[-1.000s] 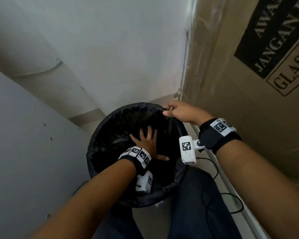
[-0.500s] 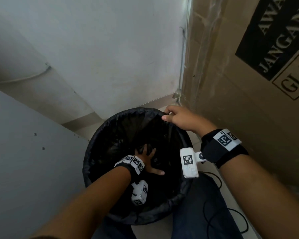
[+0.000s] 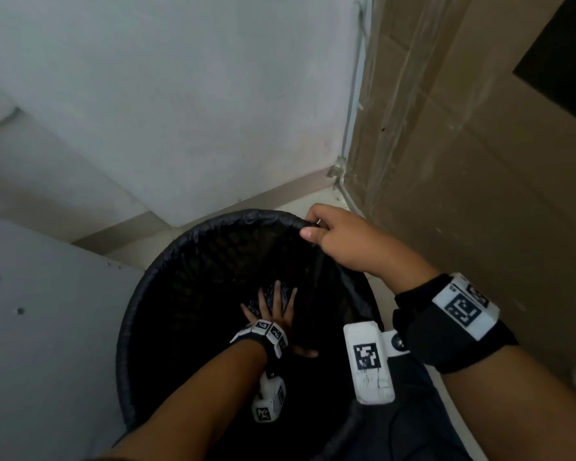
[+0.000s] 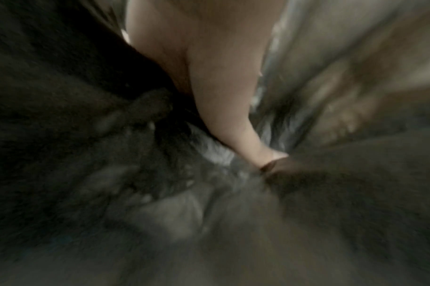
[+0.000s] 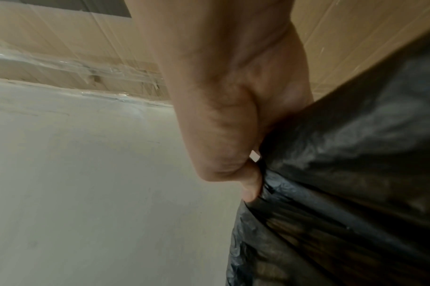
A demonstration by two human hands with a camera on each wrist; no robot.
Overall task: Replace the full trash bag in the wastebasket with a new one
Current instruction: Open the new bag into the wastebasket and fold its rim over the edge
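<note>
— Far left?
— Grey panel [image 3: 47, 327] standing just beside the bin, a few small holes in its face. Pale wall [image 3: 180, 94] behind.

— Next along?
— Round wastebasket [image 3: 130, 327] on the floor in the corner, lined with a black trash bag [image 3: 213, 254] folded over the rim all the way round.

— Left hand?
— Left hand [image 3: 273, 311] reaching deep inside, near the bottom. Fingers spread and straight, laid flat against the crumpled plastic, thumb stuck out to the side. Pressing, not gripping. From the left wrist, too blurred to add much: one finger [image 4: 221, 96] stretched down into grey-black folds.

— Middle right?
— Right hand [image 3: 343, 241] up at the far right edge of the rim. Thumb and curled fingers pinching the folded-over lip of the bag. From the right wrist, plainly seen: fingertips [image 5: 251, 185] nipped onto bunched black plastic, film pulled taut below.

— Wrists?
— Black bands with white marker blocks on both, a white camera hanging under each.

— Far right?
— Big cardboard box [image 3: 479, 161] standing upright, near the bin, clear tape down its edge, a dark printed patch at the top corner. Dark trouser leg [image 3: 409, 427] at the bottom, beside the bin.
</note>
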